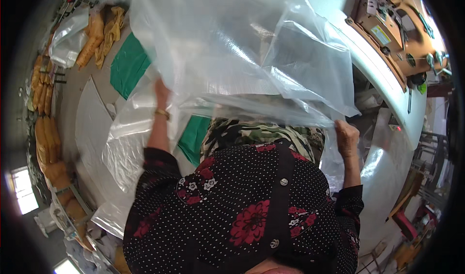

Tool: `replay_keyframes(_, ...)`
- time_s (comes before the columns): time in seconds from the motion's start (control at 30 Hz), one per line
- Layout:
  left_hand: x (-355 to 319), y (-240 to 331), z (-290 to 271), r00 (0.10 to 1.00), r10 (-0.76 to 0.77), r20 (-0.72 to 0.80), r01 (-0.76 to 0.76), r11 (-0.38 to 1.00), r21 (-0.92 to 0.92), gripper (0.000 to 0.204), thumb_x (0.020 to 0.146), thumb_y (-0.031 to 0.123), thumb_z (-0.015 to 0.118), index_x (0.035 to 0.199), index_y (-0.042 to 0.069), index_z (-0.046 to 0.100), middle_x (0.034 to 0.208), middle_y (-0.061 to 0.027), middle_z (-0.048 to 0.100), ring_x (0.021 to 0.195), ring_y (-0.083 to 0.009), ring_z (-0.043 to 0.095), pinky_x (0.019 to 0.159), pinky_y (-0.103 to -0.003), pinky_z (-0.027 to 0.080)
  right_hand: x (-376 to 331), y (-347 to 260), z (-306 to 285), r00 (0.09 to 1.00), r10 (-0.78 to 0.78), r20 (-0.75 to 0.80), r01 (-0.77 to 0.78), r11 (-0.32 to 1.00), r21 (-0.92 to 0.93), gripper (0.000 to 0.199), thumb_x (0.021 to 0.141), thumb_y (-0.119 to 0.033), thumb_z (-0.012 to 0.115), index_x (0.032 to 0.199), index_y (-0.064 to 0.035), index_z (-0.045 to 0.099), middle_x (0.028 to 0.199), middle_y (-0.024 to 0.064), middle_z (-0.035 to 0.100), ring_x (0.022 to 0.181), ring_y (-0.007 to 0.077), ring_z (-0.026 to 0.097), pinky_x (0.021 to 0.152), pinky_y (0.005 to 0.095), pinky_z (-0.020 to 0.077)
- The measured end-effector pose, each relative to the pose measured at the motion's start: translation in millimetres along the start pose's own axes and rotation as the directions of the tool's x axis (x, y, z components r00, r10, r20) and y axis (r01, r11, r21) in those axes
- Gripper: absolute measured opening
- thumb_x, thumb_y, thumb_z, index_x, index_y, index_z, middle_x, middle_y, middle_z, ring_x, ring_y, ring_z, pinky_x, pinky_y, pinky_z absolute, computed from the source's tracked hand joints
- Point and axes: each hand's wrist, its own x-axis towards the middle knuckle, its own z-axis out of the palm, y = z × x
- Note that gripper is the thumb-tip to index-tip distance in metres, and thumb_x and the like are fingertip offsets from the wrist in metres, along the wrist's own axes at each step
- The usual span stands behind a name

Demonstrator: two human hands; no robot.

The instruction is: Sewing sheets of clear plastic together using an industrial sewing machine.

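Now both arms are out wide, and the clear plastic sheet (218,56) fills the far middle of the scene, billowing in front of the person and lapping over toward the right. Over on that side, the right hand (347,137) is clenched, with the near right edge of the sheet pinched in its fist. Across to the left, the left hand (162,89) is up against the sheet, a bracelet (162,113) at its wrist, but plastic veils its fingers, so I cannot tell whether they grip. Below the sheet, camouflage cloth (247,131) shows just beyond the dotted, flowered shirt (213,216). A green piece (128,66) lies far left, beyond more crumpled plastic (128,150). Yellow-brown bundles (47,133) line the left edge, and a machine (382,27) sits far right.
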Motion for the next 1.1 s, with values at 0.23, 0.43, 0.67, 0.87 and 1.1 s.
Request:
replay_keyframes(0.23, 23.6, -103.0, -150.7, 0.878, -0.299, -0.375, 0.339, 0.940, 0.045, 0.068, 0.081, 0.031, 0.075, 0.136, 0.002, 0.048, 0.132, -0.0227, 0.057, 0.121, -0.0370, 0.055, 0.100, -0.043, 0.045, -47.2, 86.9, 7.2, 0.964, 0.200, -0.177, -0.190, 0.979, 0.071, 0.017, 0.088, -0.009, 0.056, 0.101, -0.0072, 0.067, 0.080, 0.0132, 0.066, 0.078, 0.0341, 0.066, 0.065, 0.0424, 0.0502)
replay_keyframes(0.43, 43.9, -52.8, -139.8, 0.942, -0.160, -0.295, 0.169, 0.986, 0.005, 0.069, 0.083, 0.031, 0.073, 0.138, 0.001, 0.045, 0.134, -0.0229, 0.055, 0.123, -0.0354, 0.053, 0.102, -0.042, 0.043, 22.4, -27.5, 20.9, 0.973, -0.181, 0.144, 0.192, 0.979, -0.067, 0.010, 0.069, -0.008, 0.064, 0.078, -0.0107, 0.061, 0.065, 0.0069, 0.057, 0.062, 0.0288, 0.060, 0.057, 0.0407, 0.0451)
replay_keyframes(0.67, 4.9, 115.8, -23.9, 0.967, 0.223, 0.121, -0.163, 0.912, -0.377, 0.070, 0.085, 0.032, 0.072, 0.141, 0.001, 0.042, 0.137, -0.0231, 0.053, 0.126, -0.0334, 0.051, 0.104, -0.041, 0.042, 70.3, -135.1, -47.0, 0.914, -0.390, -0.111, 0.404, 0.901, 0.159, 0.011, 0.082, -0.018, 0.066, 0.091, -0.0125, 0.062, 0.066, 0.0014, 0.052, 0.059, 0.0188, 0.056, 0.067, 0.0360, 0.0468)
replay_keyframes(0.87, -19.9, 227.4, 7.8, 0.845, 0.381, 0.376, -0.250, 0.902, -0.353, 0.071, 0.087, 0.032, 0.070, 0.143, 0.000, 0.039, 0.139, -0.0233, 0.051, 0.129, -0.0317, 0.049, 0.105, -0.040, 0.040, 38.3, -143.2, -55.6, 0.949, -0.275, 0.156, 0.203, 0.908, 0.367, 0.014, 0.082, -0.018, 0.070, 0.091, -0.0097, 0.063, 0.076, 0.0045, 0.056, 0.066, 0.0244, 0.059, 0.062, 0.0370, 0.0484)
replay_keyframes(1.1, 19.0, 271.6, 3.5, 0.815, 0.303, 0.494, -0.329, 0.944, -0.035, 0.072, 0.090, 0.032, 0.068, 0.145, 0.000, 0.035, 0.142, -0.0235, 0.048, 0.132, -0.0297, 0.047, 0.107, -0.039, 0.038, -13.8, -102.7, -22.3, 0.864, 0.154, 0.479, -0.211, 0.975, 0.067, 0.016, 0.079, -0.020, 0.065, 0.081, -0.0057, 0.059, 0.082, 0.0117, 0.057, 0.081, 0.0341, 0.062, 0.068, 0.0465, 0.0478)
